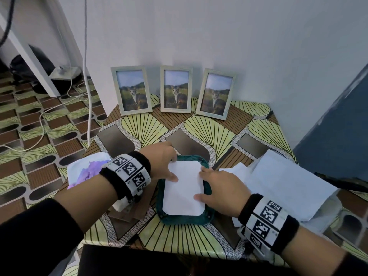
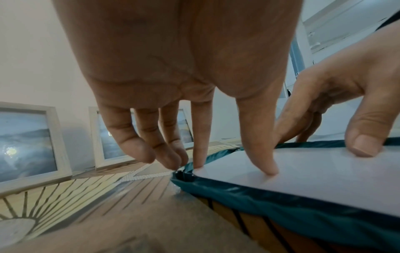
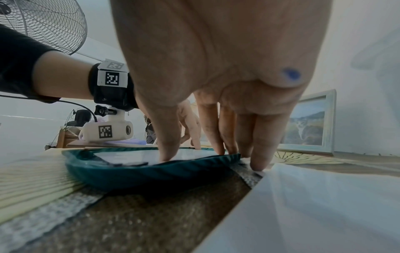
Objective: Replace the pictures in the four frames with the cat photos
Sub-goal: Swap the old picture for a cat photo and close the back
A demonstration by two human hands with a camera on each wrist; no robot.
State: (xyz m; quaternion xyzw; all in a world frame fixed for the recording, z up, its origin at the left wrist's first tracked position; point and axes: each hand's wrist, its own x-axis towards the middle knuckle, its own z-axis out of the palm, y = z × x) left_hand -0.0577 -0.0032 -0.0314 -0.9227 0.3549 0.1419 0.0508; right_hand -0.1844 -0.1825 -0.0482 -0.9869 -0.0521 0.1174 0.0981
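Both hands work flat-fingered, holding nothing: left hand (image 1: pixel 163 162) and right hand (image 1: pixel 218 188) press the white rectangular sheet (image 1: pixel 183 189) into the teal fabric-wrapped frame (image 1: pixel 207 217) near the surface's front edge. Best keep pressure even, seating corners squarely.

Open table (image 1: pixel 143 124) lies before the frames (image 1: pixel 176 89); papers (image 1: pixel 286 182) seemingly crowd the right.

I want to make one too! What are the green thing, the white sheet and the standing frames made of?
Green thing: looks like soft fabric; its edge is wrinkled and puffy.
White sheet: probably paper or thin card; flat, plain, slightly glossy.
Standing frames: maybe pale painted wood, possibly plastic; faint streaks show.
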